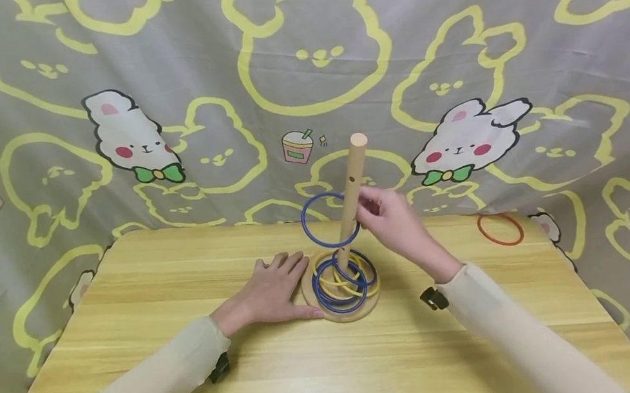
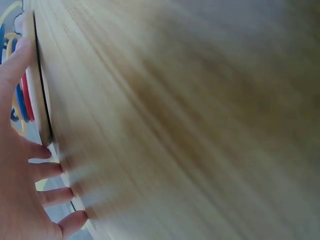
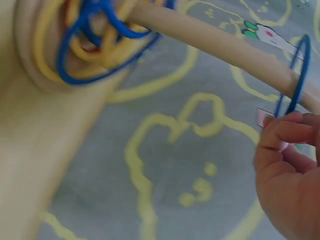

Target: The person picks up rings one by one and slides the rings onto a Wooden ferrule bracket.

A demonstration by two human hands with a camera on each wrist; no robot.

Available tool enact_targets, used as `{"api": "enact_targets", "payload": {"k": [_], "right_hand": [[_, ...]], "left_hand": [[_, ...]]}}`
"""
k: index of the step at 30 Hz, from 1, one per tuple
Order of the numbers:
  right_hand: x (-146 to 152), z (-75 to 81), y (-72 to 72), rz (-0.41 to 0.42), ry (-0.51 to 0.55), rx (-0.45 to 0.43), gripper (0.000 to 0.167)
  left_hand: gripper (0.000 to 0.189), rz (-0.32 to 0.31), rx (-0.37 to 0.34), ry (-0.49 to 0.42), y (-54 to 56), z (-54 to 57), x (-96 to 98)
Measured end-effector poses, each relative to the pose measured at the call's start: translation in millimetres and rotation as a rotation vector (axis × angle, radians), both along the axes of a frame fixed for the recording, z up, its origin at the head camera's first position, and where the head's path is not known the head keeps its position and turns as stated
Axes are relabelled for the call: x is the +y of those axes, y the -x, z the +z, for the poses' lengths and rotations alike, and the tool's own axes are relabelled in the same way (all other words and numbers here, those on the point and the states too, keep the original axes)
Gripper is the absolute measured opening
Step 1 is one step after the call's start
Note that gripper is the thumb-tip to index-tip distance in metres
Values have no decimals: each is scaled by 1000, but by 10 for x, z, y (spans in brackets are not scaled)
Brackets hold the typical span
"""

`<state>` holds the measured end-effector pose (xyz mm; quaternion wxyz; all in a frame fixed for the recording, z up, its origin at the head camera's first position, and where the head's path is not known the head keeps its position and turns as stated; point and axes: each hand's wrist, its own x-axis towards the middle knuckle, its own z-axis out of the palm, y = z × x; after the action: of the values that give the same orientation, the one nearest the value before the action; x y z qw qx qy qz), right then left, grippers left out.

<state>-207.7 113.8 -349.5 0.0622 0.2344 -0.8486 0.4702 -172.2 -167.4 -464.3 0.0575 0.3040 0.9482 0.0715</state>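
My right hand [image 1: 396, 219] pinches a thin blue ring [image 1: 303, 222] between thumb and fingers, midway up an upright wooden post [image 1: 354, 169]. The ring appears to encircle the post, held above the pile; the right wrist view shows the pinched ring [image 3: 301, 75] too. Several blue rings [image 1: 317, 292] and yellow rings [image 1: 373, 289] lie overlapping round the post's foot on a round wooden base [image 1: 346, 316]. Low in that stack, the left wrist view shows a red ring [image 2: 26, 97]. Fingers spread, my left hand [image 1: 270, 292] rests on the table with its thumb at the base's edge.
An orange-red ring [image 1: 501, 230] lies by itself near the back right edge of the wooden table [image 1: 313, 385]. Behind the table hangs a grey curtain [image 1: 207, 66] with yellow outlines and rabbit drawings.
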Motion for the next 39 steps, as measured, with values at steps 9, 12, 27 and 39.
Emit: {"api": "enact_targets", "payload": {"k": [9, 12, 27, 39], "right_hand": [[-78, -465, 80, 17, -119, -140, 21], [-106, -567, 98, 39, -117, -193, 26], [-8, -793, 97, 7, -164, -200, 20], [770, -887, 60, -201, -94, -124, 21]], "left_hand": [[122, 10, -24, -18, -5, 33, 0], [120, 11, -41, -18, 2, 55, -11], [117, 10, -84, -57, 13, 87, -45], [117, 0, -58, -61, 18, 61, -51]]}}
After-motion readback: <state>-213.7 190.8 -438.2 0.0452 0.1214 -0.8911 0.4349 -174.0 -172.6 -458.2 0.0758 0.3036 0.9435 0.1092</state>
